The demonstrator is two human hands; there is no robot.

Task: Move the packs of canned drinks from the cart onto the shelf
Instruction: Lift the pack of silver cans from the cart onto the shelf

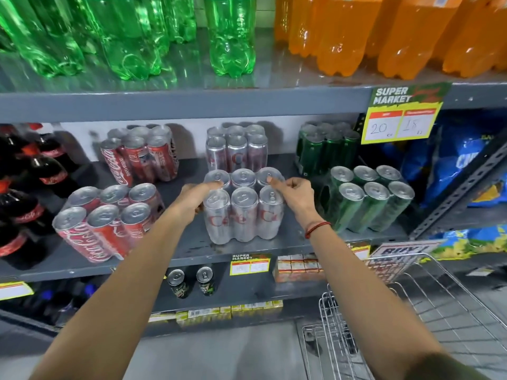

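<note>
A shrink-wrapped silver can pack stands upright at the front of the grey middle shelf. My left hand holds its upper left side, forefinger on a rear can top. My right hand pinches the wrap at its upper right corner. A second silver pack stands behind it. Red packs sit to the left and green packs to the right. The wire cart is at the lower right, with no packs visible in it.
Green bottles and orange bottles fill the shelf above. Dark cola bottles crowd the left end of the middle shelf. A yellow price sign hangs at the right. Single cans and small cartons sit on the shelf below.
</note>
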